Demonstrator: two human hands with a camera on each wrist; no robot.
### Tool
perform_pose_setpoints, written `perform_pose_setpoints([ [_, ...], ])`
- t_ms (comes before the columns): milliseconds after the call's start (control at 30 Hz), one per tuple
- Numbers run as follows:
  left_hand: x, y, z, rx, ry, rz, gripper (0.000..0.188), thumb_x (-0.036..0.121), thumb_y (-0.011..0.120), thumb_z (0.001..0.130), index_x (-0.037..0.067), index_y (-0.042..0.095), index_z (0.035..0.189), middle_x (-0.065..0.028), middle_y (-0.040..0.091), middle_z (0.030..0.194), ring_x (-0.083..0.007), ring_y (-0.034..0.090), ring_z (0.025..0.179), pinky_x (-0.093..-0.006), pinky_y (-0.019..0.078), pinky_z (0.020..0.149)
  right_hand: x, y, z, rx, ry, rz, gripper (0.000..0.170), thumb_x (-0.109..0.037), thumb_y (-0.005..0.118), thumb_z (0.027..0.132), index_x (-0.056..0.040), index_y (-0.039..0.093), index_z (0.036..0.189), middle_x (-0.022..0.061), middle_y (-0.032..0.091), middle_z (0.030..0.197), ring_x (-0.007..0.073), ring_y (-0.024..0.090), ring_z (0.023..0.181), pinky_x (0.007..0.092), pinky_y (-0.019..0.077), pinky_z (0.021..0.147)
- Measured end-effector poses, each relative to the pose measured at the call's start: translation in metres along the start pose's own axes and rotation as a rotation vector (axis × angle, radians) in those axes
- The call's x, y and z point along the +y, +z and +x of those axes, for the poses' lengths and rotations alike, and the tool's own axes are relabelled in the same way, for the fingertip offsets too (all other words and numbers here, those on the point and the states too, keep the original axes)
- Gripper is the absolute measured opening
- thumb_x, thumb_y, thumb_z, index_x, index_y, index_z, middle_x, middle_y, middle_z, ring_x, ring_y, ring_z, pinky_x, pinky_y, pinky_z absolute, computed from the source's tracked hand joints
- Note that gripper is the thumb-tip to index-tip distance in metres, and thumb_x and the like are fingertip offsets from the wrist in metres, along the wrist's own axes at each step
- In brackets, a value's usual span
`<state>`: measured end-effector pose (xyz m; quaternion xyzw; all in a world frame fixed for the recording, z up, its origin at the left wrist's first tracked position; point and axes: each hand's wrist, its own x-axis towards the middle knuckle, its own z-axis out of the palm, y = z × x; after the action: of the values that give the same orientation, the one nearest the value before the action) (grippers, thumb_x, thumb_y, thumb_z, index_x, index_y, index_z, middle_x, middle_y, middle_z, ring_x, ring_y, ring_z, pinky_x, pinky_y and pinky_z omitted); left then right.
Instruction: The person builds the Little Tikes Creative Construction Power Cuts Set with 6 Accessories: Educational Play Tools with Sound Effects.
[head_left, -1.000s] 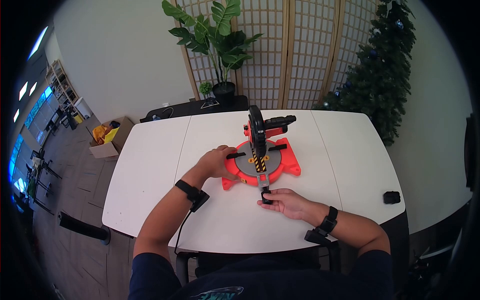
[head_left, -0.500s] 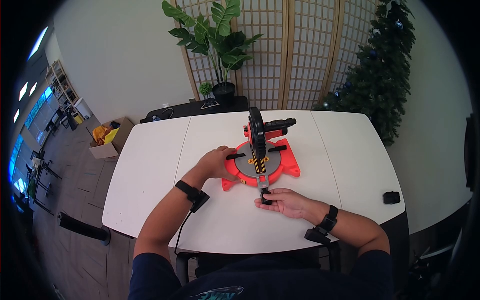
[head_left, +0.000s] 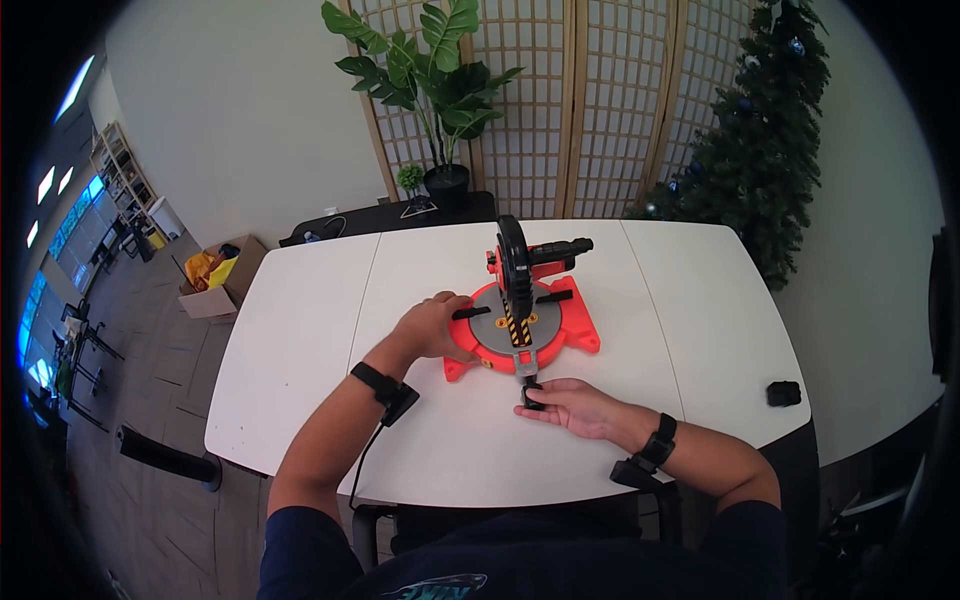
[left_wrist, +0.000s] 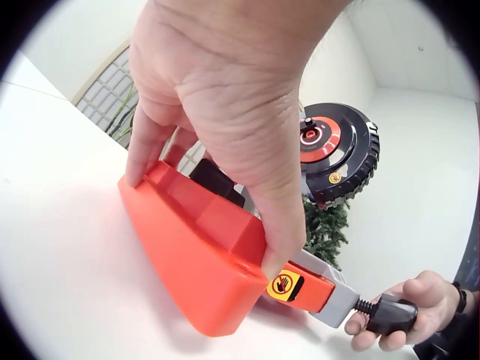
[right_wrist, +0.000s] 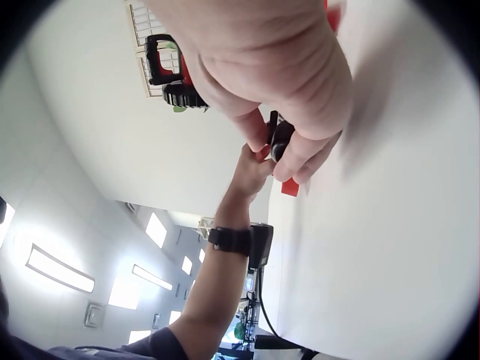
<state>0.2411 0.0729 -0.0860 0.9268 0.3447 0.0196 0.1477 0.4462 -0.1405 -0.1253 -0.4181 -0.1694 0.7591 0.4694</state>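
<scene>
The right hand (head_left: 580,408) pinched a black plastic knob (left_wrist: 394,315), mostly hidden by fingers in the right wrist view. The left hand (head_left: 428,326) gripped the red plastic base (left_wrist: 184,266) of a red, grey and black mitre saw (head_left: 540,318), blocking much of it in the left wrist view. The saw stood on a white tabletop (head_left: 300,340); a small black object (head_left: 783,394) near its right edge was unidentifiable.

The right hand (right_wrist: 274,64) grips the knob (right_wrist: 282,135), the left hand (right_wrist: 249,174) beyond it, saw (right_wrist: 180,96) to its upper left, table (right_wrist: 390,225) to its right
</scene>
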Motion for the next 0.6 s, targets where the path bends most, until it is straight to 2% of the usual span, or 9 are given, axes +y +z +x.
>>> perform_pose_setpoints([
  [67, 0.002, -0.001, -0.001, 0.003, -0.002, -0.008, 0.109, 0.054, 0.089, 0.051, 0.007, 0.051, 0.142, -0.0160, 0.053, 0.142, -0.0325, 0.059, 0.123, -0.0389, 0.0500, 0.104, 0.002, 0.001, 0.001, 0.047, -0.031, -0.049, 0.019, -0.006, 0.055, 0.102, 0.0081, 0.054, 0.115, 0.0151, 0.060, 0.115, 0.0293, 0.065, 0.114, 0.0361, 0.0541, 0.106],
  [267, 0.003, -0.002, -0.002, -0.009, -0.022, -0.012, 0.109, 0.053, 0.089, 0.050, 0.007, 0.051, 0.142, -0.0162, 0.054, 0.140, -0.0333, 0.059, 0.122, -0.0395, 0.0499, 0.103, -0.001, -0.007, 0.006, -0.047, 0.001, 0.007, 0.017, -0.006, 0.062, 0.098, 0.0051, 0.056, 0.109, 0.0138, 0.061, 0.113, 0.0263, 0.067, 0.111, 0.0333, 0.0566, 0.101],
  [333, 0.001, 0.002, -0.001, 0.042, 0.004, -0.021, 0.105, 0.053, 0.089, 0.050, 0.008, 0.055, 0.138, -0.0142, 0.058, 0.135, -0.0335, 0.062, 0.116, -0.0393, 0.0516, 0.100, 0.002, -0.002, 0.007, 0.050, -0.018, -0.051, 0.019, -0.007, 0.063, 0.098, 0.0051, 0.057, 0.111, 0.0151, 0.062, 0.113, 0.0261, 0.067, 0.111, 0.0331, 0.0569, 0.100],
  [467, 0.000, 0.001, 0.000, 0.043, 0.003, -0.015, 0.105, 0.053, 0.088, 0.050, 0.008, 0.055, 0.138, -0.0143, 0.058, 0.135, -0.0334, 0.062, 0.117, -0.0394, 0.0515, 0.099, 0.001, -0.002, 0.004, 0.077, -0.039, -0.073, 0.021, -0.010, 0.064, 0.098, 0.0047, 0.057, 0.111, 0.0149, 0.063, 0.112, 0.0247, 0.067, 0.111, 0.0330, 0.0570, 0.099],
  [533, 0.001, -0.001, 0.001, -0.005, -0.023, -0.009, 0.109, 0.053, 0.089, 0.050, 0.006, 0.052, 0.141, -0.0149, 0.055, 0.137, -0.0324, 0.060, 0.122, -0.0397, 0.0501, 0.103, -0.003, -0.009, 0.006, -0.063, -0.023, -0.003, 0.024, -0.011, 0.066, 0.097, 0.0041, 0.056, 0.113, 0.0145, 0.063, 0.114, 0.0242, 0.068, 0.110, 0.0316, 0.0573, 0.098],
  [600, 0.004, -0.004, -0.001, -0.010, -0.025, -0.011, 0.108, 0.053, 0.089, 0.051, 0.006, 0.052, 0.141, -0.0148, 0.056, 0.137, -0.0323, 0.060, 0.121, -0.0396, 0.0502, 0.103, -0.002, -0.006, 0.006, -0.022, -0.023, -0.023, 0.023, -0.009, 0.066, 0.097, 0.0041, 0.056, 0.113, 0.0144, 0.063, 0.113, 0.0246, 0.068, 0.110, 0.0319, 0.0575, 0.098],
])
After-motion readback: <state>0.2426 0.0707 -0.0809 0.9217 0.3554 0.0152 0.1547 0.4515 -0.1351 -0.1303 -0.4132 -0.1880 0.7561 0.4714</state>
